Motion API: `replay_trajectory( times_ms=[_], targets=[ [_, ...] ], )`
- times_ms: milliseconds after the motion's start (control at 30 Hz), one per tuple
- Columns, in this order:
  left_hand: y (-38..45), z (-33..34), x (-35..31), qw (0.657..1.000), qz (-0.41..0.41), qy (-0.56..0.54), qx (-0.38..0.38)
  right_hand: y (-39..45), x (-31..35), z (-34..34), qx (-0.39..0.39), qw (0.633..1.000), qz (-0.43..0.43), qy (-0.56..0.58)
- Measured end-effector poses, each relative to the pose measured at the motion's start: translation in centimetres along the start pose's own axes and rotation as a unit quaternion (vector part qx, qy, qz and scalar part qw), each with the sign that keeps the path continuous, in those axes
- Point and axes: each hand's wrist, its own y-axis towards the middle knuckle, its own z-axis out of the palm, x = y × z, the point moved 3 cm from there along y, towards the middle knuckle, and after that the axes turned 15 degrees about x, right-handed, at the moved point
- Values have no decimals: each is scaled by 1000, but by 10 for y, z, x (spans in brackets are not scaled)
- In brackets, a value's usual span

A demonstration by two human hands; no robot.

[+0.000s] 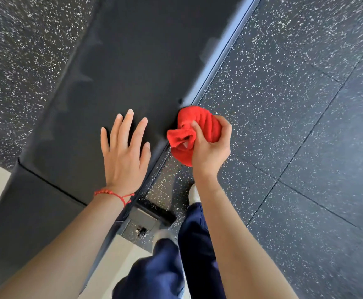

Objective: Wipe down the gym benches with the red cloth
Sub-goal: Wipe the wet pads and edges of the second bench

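Two bare forearms reached out from the bottom of the head view, above dark blue trouser legs (189, 244) and a pale shoe (194, 194) on the speckled black floor (294, 126). A red beaded bracelet (113, 194) circled the left wrist. The left hand (125, 152) lay flat on the black padded bench (133, 61), fingers straight and spread, holding nothing. Just beside it, the right hand (210, 145) gripped the bunched red cloth (194, 130), thumb and curled fingers pinching its folds against the bench's right edge. A metal frame rail (225, 48) ran along that edge into the distance. No brand, label or writing could be read anywhere.
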Motion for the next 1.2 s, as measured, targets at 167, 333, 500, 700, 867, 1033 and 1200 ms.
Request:
replay_trajectory(
  times_ms=[167, 333, 500, 700, 867, 1033, 1200],
  targets=[
    [16, -11, -8, 1000, 8, -9, 5, 42, 21, -6, -30, 1000, -9, -3],
    [52, -21, -20, 999, 35, -14, 11, 35, 17, -3, -20, 1000, 23, -2],
    [96, -30, -37, 996, 84, -11, 11, 22, 11, 1, -36, 998, 43, -1],
    [115, -27, -40, 992, 121, 37, 25, 42, 17, 2, -76, 996, 35, 21],
    [116, -24, -39, 992, 118, 45, 11, 82, 34, -2, -117, 992, 25, 35],
    [117, -23, -38, 992, 118, 44, 10, 120, 48, -8, -122, 992, 23, 27],
    [126, -32, -47, 994, 109, 19, 3, 104, 39, -5, -105, 993, 46, 32]
  ],
)
